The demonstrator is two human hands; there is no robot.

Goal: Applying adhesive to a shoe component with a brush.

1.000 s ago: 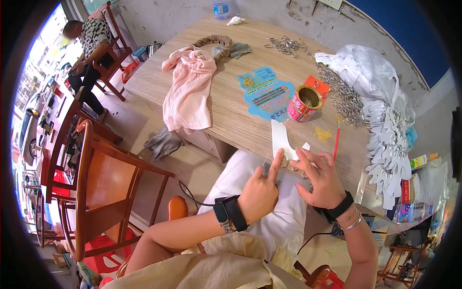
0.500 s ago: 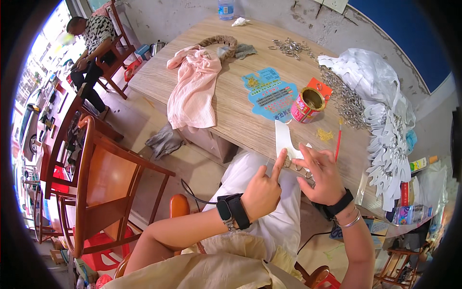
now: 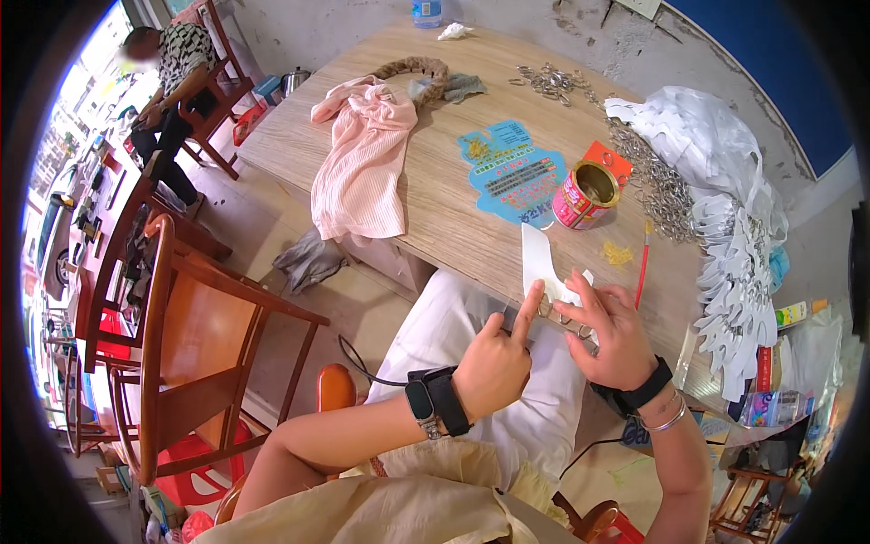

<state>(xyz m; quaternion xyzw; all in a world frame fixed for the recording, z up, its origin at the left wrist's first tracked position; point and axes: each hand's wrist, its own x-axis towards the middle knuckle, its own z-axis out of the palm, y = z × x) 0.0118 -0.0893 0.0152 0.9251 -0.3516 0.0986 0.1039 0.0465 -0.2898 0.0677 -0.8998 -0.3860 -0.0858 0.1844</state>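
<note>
White flat piece point(image 3: 536, 254) laid at near table edge point(image 3: 471, 279), at left hand point(image 3: 494, 363)'s one o'clock, right hand point(image 3: 616, 343)'s eleven o'clock; left index finger outstretched, right fingers spread, any grasp cannot be told

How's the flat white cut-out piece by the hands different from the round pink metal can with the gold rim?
The flat white cut-out piece is thin; the round pink metal can is tall and upright. The piece looks plain, but the can has printing. The left hand and right hand are at the piece; neither touches the can. Both are on the pale wooden table.
</note>
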